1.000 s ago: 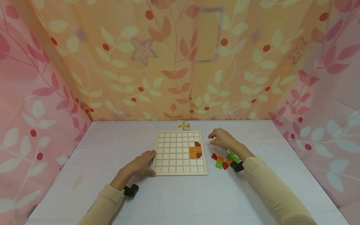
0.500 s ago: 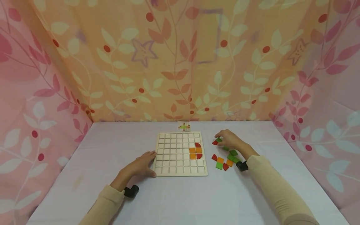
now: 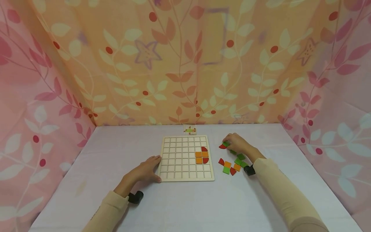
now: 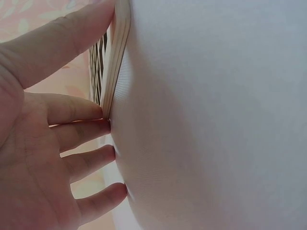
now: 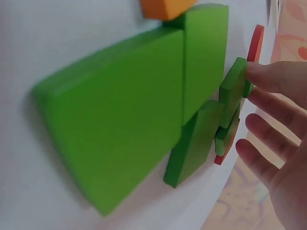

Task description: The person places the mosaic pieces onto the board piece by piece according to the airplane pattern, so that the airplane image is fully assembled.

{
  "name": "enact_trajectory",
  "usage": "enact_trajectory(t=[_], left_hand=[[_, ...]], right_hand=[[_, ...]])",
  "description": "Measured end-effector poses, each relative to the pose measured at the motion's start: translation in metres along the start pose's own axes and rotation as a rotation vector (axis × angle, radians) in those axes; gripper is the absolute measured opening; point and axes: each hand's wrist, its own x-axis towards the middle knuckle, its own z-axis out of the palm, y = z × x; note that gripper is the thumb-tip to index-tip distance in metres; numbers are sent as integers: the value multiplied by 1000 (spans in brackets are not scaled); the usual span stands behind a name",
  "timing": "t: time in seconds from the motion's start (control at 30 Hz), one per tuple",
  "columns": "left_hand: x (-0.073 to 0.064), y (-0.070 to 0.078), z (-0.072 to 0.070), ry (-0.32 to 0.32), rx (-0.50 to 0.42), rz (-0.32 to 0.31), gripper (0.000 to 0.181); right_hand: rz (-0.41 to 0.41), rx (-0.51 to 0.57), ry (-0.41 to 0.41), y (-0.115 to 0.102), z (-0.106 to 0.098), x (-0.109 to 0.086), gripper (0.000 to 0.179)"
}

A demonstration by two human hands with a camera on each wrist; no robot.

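My left hand (image 3: 146, 169) rests at the left side of a pale wooden grid board (image 3: 177, 174). Its thumb touches the board's edge (image 4: 115, 67) near the corner, and the other fingers are fairly straight, their tips against the board edge and the white cloth. Right of the board, my right hand (image 3: 238, 143) pinches a small green tile (image 3: 226, 144) between thumb and index finger; the remaining fingers spread loosely in the right wrist view. A red quarter-round tile (image 3: 222, 146) lies right beside that green tile. The hand partly hides other green tiles (image 5: 232, 91) there.
Orange squares (image 3: 198, 154) and red quarter-rounds (image 3: 204, 149) sit in the board's right cells. Loose orange tiles (image 3: 237, 167), red tiles (image 3: 233, 171) and green tiles (image 3: 226, 170) lie between board and right forearm. A small pattern card (image 3: 189, 130) lies behind the board.
My right hand has come down from above the table at the far tiles, shifting slightly right, and its thumb and index finger have drawn together on a green tile. The left hand keeps still.
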Motion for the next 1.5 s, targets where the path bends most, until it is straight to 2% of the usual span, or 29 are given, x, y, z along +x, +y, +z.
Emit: enact_trajectory(t=[0.2,0.47,0.8,1.13,1.5], left_hand=[[-1,2,-2,-1,-8,3,98],[-1,1,-2,-11,3,2,97],[-1,1,-2,-19,-3,-4,98],[0,0,-4,-17,-2,-1,97],[0,1,-2,-9,4,1,98]], right_hand=[[-67,-88,28,0,-1,2,26],[-42,-131,9,-3,0,4,26],[-34,-118,-11,0,1,5,24],[8,-24,-10,2,-7,4,23],[50,40,40,5,-7,1,26]])
